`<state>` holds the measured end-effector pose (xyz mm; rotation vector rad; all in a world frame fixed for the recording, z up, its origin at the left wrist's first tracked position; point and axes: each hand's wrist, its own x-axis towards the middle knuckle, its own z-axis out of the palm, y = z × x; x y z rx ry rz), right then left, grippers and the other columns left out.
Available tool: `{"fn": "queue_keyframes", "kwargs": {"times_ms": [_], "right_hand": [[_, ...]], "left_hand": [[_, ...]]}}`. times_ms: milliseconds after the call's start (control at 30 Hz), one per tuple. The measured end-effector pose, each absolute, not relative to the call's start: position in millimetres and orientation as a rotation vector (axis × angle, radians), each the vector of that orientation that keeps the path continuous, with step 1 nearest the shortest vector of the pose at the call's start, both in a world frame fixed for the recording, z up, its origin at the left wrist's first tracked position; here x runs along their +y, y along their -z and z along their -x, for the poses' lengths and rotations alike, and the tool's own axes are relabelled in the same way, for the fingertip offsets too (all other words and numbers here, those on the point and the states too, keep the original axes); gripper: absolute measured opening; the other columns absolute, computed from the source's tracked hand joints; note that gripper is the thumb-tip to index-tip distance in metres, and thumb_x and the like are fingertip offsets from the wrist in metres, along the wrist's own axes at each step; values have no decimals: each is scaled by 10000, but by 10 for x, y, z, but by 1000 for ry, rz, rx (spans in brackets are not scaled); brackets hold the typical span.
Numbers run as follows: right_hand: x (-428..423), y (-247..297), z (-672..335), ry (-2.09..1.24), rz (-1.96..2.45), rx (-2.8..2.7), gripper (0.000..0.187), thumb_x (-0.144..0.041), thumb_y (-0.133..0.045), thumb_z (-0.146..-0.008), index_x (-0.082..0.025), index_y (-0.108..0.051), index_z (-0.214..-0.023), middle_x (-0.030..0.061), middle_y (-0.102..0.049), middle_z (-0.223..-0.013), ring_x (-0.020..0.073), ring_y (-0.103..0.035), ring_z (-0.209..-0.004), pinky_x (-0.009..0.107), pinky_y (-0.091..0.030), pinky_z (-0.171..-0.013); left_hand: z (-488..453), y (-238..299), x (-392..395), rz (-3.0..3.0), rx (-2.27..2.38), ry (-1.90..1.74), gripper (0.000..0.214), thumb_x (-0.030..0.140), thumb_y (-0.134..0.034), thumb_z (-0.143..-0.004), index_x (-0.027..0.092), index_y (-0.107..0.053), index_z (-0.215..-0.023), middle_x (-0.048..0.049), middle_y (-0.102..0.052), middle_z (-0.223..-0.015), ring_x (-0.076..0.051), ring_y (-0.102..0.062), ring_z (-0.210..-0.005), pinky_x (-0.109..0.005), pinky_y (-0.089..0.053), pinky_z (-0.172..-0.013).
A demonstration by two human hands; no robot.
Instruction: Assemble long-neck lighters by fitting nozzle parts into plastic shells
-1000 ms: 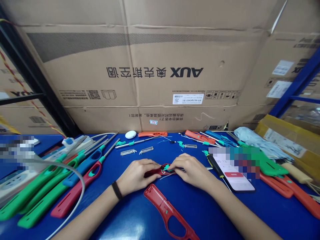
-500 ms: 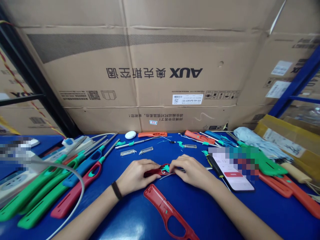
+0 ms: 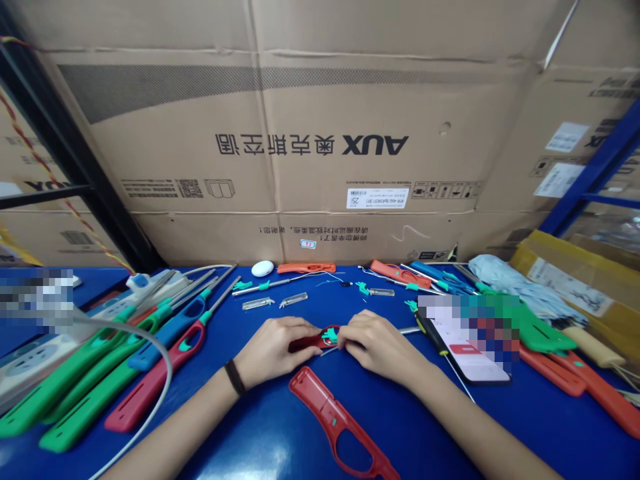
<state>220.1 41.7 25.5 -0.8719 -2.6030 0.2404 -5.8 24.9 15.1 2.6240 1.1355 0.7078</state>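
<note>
Left hand point(image 3: 274, 351): fingers closed on a red lighter body point(image 3: 311, 343)
Right hand point(image 3: 381, 345): gripping its teal clip point(image 3: 330, 335)
Position: between both hands, above the blue workbench point(image 3: 250, 433)
Nearby: red lighter shell point(image 3: 335, 420), just below the hands

Red lighter body point(image 3: 311, 344) partly hidden, details unclear; phone point(image 3: 475, 367) screen pixelated; far-left item point(image 3: 35, 300) pixelated too.

Workbench surroundings, blue worktop point(image 3: 240, 440)
AUX cardboard cartons point(image 3: 310, 143) along back edge; white oval case point(image 3: 263, 269) near it; power strip point(image 3: 30, 357) at left edge; smartphone point(image 3: 475, 367) beside black-and-yellow screwdriver point(image 3: 430, 331), right.
</note>
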Motion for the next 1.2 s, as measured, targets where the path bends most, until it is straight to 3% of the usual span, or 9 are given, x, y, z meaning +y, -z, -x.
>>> {"fn": "queue_keyframes", "kwargs": {"times_ms": [467,833,1200], "right_hand": [[435,-212,-2201,16,692,-2679,186,-70,-525,-848,-185,-632,-749,17,-635,-702,146,-560,-710,270,-409,-721],[466,-124,-2234,-78,539,-2536,246,-68,-474,-870,-183,-637,-726,16,-659,-709,147,-568,-716,285,-427,-726],[460,-134,-2246,-236,595,-2545,202,-39,-548,-809,-189,-640,-709,6,-660,-709,142,-597,-722,283,-431,-743]], "left_hand": [[73,-142,268,-2594,1138,-706,274,378,-617,-829,205,-680,-1033,-35,-711,-950,-164,-660,-840,-253,-507,-761],[101,-200,250,-2584,1125,-663,276,382,-629,-818,209,-684,-1027,-30,-724,-952,-170,-667,-845,-265,-507,-766],[93,-208,236,-2579,1165,-618,277,388,-617,-827,206,-685,-1026,-29,-723,-954,-175,-663,-850,-269,-501,-775]]}}
